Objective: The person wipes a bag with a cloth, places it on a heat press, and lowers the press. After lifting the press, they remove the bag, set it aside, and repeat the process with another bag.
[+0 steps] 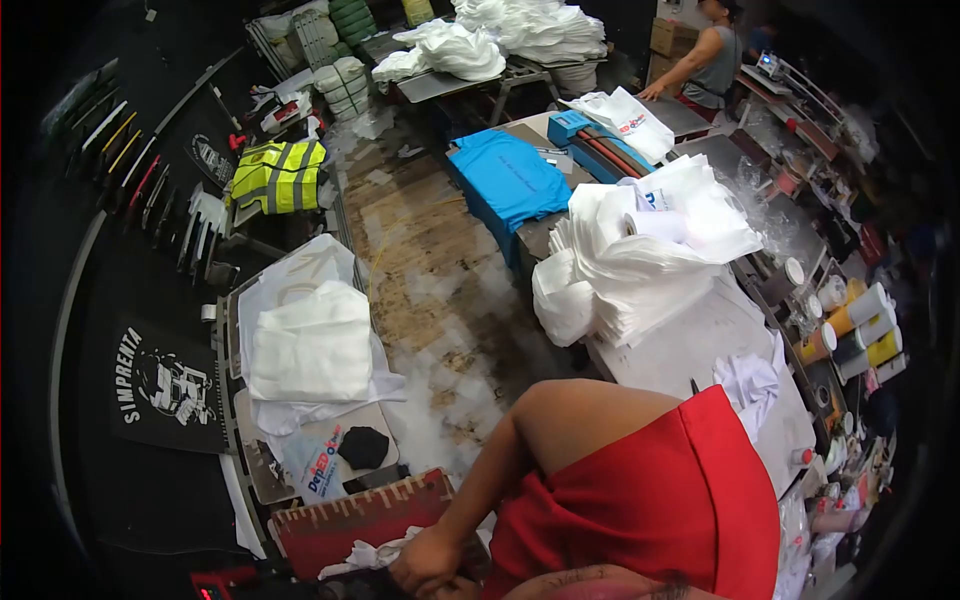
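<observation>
My right hand (428, 562) is at the bottom edge, at the end of a bent arm that comes out of a red sleeve (620, 490). Its fingers are curled, and what they grip is hidden. A crumpled white cloth (365, 557) lies right beside it, and a dark object below the cloth is cut off by the frame. Just under the right hand, a sliver of skin (457, 589) appears to be my left hand, its fingers hidden. Above the cloth is a red panel (370, 515) with a ragged brown edge.
White fabric (312, 345) is piled on the left table, near a printed plastic bag (318, 462) and black cloth (363, 447). White bags (640, 260) and blue cloth (510, 175) cover the right table. Containers (858, 308) line the right side. Another person (712, 65) stands far back.
</observation>
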A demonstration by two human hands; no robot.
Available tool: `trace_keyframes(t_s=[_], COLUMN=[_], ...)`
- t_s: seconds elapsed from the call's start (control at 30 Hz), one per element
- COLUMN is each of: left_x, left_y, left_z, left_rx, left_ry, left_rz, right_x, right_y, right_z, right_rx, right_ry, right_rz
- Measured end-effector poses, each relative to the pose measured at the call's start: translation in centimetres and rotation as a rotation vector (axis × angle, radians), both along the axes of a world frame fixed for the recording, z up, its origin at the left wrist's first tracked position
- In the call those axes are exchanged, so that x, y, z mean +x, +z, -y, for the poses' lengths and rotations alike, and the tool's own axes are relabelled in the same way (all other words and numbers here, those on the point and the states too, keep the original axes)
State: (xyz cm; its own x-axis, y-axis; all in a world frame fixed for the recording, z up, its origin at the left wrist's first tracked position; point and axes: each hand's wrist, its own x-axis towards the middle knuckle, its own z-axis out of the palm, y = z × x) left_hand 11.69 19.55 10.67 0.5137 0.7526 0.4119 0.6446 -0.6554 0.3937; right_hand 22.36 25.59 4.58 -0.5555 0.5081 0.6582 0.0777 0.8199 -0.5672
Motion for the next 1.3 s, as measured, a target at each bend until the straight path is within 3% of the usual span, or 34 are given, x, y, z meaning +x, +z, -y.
trace_keyframes(t_s=[0.1, 0.37, 0.9, 1.0, 1.07, 1.3], left_x=[0.2, 0.5, -0.2, -0.5, -0.7, -2.2], left_y=[-0.8, -1.9, -2.7, -2.9, -3.1, -3.5], left_z=[-1.2, -3.6, -5.2, -4.6, -4.0, 0.0], left_rx=[-0.005, 0.005, 0.034, 0.038, 0.052, 0.066], left_ry=[-0.041, -0.11, -0.111, -0.069, -0.025, 0.154], left_rz=[0.027, 0.07, 0.09, 0.093, 0.096, 0.126], right_x=[0.4, 0.4, 0.2, 0.0, 0.7, 0.7], right_y=[-0.3, -0.1, -2.0, -2.1, -1.4, 0.8], right_z=[1.0, 0.5, 0.6, 0.9, 0.1, 0.2], right_rx=[-0.133, -0.089, -0.069, -0.186, -0.116, -0.186], right_ry=[0.009, 0.034, 0.019, 0.029, 0.044, 0.031], right_rz=[-0.004, 0.06, -0.063, -0.239, -0.029, 0.13])
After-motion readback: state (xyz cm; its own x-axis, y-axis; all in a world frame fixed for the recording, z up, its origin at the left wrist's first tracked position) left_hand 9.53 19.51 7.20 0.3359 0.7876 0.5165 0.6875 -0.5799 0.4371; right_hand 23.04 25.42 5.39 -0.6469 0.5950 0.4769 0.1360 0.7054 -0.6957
